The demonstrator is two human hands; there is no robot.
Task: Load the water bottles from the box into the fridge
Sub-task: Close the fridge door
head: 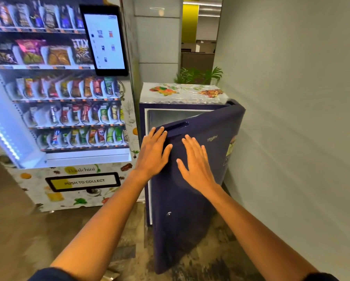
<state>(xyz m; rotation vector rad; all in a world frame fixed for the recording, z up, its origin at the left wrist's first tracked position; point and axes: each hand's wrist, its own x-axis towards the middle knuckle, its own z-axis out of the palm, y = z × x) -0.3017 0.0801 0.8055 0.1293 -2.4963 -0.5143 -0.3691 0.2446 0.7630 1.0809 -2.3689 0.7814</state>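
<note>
Both hands are laid flat against the outer face of the fridge door (192, 179), fingers straight and spread, nothing pinched or enclosed. The left hand (152, 152) is placed at the door's free edge, its fingertips reaching just below the recessed handle slot (177, 126). The right hand (196, 163) is set just beside it, toward the middle of the panel, palm down, thumb splayed outward. Bare forearms are extended from dark sleeves at the bottom edge of the view.

The door is dark blue and stands partly ajar, hinged on the right; a strip of white interior (164, 116) is visible above and left of it. A brand mark and a sticker (231, 146) are noted on the upper right of the panel. The fridge (144, 159) is a small unit standing on the floor, its top covered with a patterned plastic sheet (182, 93).

No water bottles and no box can be seen; the fridge contents are hidden by the door.

A lit snack vending machine (68, 110) with a touchscreen (104, 40) stands immediately left of the fridge. A grey wall (291, 98) runs along the right, and green plants (198, 75) are seen behind the fridge.
</note>
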